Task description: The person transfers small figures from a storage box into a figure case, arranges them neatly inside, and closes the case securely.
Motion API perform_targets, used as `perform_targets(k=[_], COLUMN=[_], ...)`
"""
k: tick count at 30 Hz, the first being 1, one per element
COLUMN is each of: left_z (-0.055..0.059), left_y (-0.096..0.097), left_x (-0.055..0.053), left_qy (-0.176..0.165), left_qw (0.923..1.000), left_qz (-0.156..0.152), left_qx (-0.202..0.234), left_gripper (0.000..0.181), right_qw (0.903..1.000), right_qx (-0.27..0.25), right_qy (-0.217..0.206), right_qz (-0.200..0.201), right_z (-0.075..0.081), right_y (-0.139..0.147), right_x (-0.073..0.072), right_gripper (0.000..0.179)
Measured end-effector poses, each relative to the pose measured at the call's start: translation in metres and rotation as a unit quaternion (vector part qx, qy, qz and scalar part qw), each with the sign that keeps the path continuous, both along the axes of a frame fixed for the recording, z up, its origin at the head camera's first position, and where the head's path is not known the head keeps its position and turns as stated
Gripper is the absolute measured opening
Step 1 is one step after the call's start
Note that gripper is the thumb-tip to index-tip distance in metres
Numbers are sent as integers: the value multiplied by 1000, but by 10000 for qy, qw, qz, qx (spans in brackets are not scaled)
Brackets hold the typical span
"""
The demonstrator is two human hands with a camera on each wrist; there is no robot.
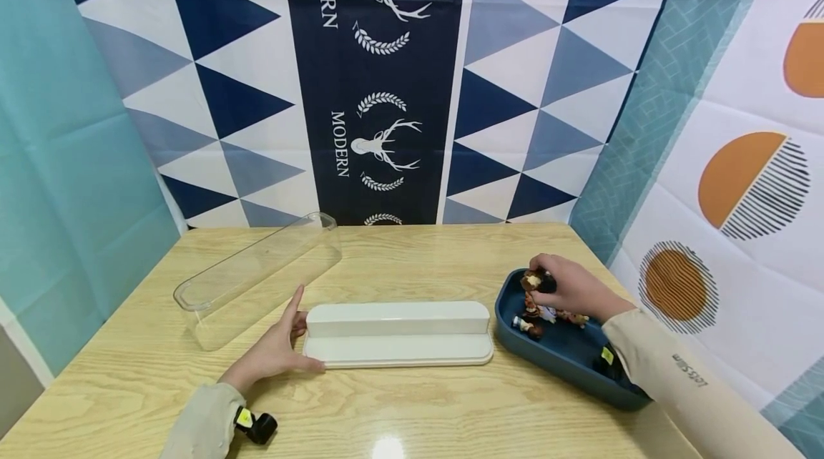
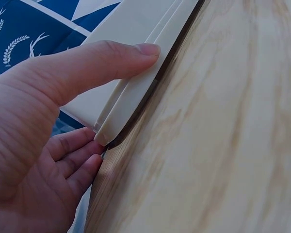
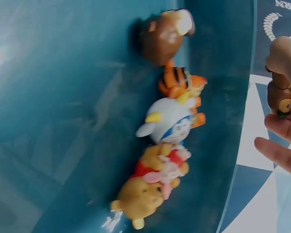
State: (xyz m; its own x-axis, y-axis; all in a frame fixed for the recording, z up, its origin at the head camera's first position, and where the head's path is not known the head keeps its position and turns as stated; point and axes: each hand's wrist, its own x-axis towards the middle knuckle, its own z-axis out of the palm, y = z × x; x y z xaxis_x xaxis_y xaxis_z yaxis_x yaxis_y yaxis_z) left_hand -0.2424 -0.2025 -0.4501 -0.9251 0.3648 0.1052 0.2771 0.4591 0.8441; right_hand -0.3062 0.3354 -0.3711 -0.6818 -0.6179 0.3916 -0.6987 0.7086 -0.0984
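Observation:
My left hand (image 1: 273, 352) holds the left end of a white stepped display stand (image 1: 399, 350), with the thumb on its front edge and other fingers at the corner. Over a dark blue tub (image 1: 558, 364), my right hand (image 1: 569, 289) pinches a small brown figurine (image 1: 532, 280); fingers partly hide it. Inside the tub, the right wrist view has an orange striped tiger figurine (image 3: 173, 82), a white and blue figurine (image 3: 161, 120), a yellow bear figurine (image 3: 138, 199) with a small pink one against it, and another brown figurine (image 3: 160, 41).
A clear plastic cover (image 1: 257, 280) lies open side up at the back left of the wooden table (image 1: 412, 412). Patterned cloth (image 1: 380, 87) hangs behind the table's far edge. The tub stands close to the stand's right end.

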Motion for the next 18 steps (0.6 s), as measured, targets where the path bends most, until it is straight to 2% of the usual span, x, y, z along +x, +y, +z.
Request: perform_targets(k=[8,18], left_z=[0,1], left_y=[0,2], left_x=[1,1], left_qy=[57,60], left_qw=[10000,9999], left_qz=[13,63], left_qx=[-3,-90], left_gripper=[142,142], right_qw=[9965,9877], right_qx=[-698,-1381], right_qy=[140,-339], right_qz=[444,646], right_z=[13,21], right_y=[-4,-11], right_x=[-1,0], right_gripper=[38,39])
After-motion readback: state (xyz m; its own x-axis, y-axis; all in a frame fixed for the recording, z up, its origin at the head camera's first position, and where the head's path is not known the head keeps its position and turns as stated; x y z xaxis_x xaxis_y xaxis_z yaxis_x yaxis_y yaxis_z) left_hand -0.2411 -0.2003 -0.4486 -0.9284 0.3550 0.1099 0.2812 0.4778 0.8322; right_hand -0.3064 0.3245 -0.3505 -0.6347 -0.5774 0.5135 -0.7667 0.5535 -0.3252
